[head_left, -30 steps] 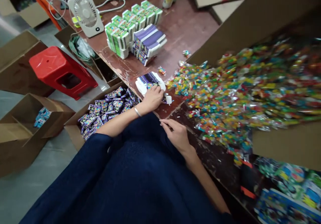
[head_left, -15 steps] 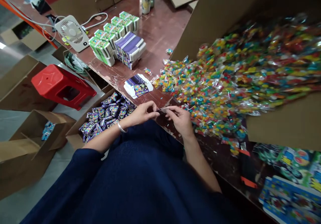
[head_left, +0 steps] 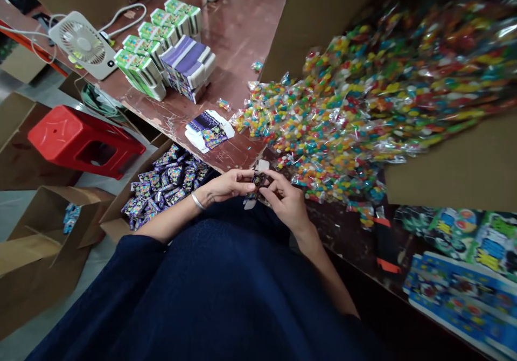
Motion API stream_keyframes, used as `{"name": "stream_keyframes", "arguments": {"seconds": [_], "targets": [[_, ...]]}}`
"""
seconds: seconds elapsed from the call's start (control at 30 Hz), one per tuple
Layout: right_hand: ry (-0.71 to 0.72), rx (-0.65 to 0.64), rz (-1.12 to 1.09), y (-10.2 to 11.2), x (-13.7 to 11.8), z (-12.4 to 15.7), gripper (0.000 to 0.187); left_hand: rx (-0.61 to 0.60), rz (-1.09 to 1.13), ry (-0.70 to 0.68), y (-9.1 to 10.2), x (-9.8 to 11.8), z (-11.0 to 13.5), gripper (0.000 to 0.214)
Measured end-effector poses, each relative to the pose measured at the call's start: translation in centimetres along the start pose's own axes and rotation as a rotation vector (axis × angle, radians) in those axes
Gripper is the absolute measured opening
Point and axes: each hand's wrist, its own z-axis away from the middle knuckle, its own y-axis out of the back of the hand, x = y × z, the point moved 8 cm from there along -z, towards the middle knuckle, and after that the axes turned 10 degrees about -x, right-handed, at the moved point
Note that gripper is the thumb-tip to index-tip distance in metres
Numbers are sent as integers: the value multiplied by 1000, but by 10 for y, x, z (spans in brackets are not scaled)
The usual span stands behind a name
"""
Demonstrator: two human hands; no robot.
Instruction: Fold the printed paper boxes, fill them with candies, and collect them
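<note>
My left hand (head_left: 228, 184) and my right hand (head_left: 285, 199) meet at the table's near edge, both pinched on one small purple carton (head_left: 257, 180) with white flaps, held half unfolded between them. A small pile of flat purple cartons (head_left: 209, 130) lies on the brown table (head_left: 242, 32) just beyond my left hand. A big heap of candy packets (head_left: 343, 113) spills out of a tipped cardboard box (head_left: 452, 172) to the right of my hands.
Stacks of green and purple flat cartons (head_left: 169, 54) and a small white fan (head_left: 83, 43) stand at the far left of the table. Below the edge, a box of filled purple cartons (head_left: 167, 180) sits by a red stool (head_left: 83, 140). Printed blue boxes (head_left: 464, 275) lie lower right.
My left hand took a flat carton from the small pile and brought it back to my right hand; both now hold it, partly opened. The view has drifted right.
</note>
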Motion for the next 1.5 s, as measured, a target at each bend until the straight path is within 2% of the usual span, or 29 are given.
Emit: {"name": "stream_keyframes", "arguments": {"seconds": [0.1,0.17,0.23,0.3,0.37,0.47,0.53,0.6,0.67,0.73,0.87,1.0,1.1,1.2,1.27,1.4,1.5], "targets": [[-75,-141,-153,-1,10,0,27,-5,-69,63,-2,-4,0,56],[-99,-172,-223,0,13,-1,34,30,-145,79,0,-4,1,50],[-110,-24,-266,8,17,-1,36,109,-211,25,3,2,1,46],[-104,157,-297,12,20,1,41,212,-246,-98,7,10,1,45],[-105,215,-309,1,23,2,42,316,-249,-219,11,14,2,44],[-121,273,-291,-15,31,4,28,445,-263,-315,15,10,3,41],[-125,345,-294,-19,36,5,28,520,-310,-399,16,9,5,42],[-111,404,-318,-20,39,4,27,573,-371,-501,15,12,10,53],[-84,444,-320,-18,40,4,36,554,-433,-539,12,13,12,68],[-63,453,-287,-16,39,3,46,474,-485,-486,8,12,9,70],[-51,439,-202,-16,37,4,36,318,-502,-342,6,10,6,59],[-27,444,-81,-14,30,4,24,225,-521,-243,6,10,7,47],[14,412,-63,-15,25,1,24,238,-566,-220,6,9,9,40],[-15,434,-236,-14,31,-1,21,310,-540,-264,10,10,11,44],[-15,425,-365,-14,33,-4,28,340,-502,-280,12,9,12,50],[-9,236,-413,-14,27,-14,35,329,-528,-261,10,10,14,46],[-123,168,-422,-11,33,-18,35,321,-571,-263,7,13,17,39]]}}
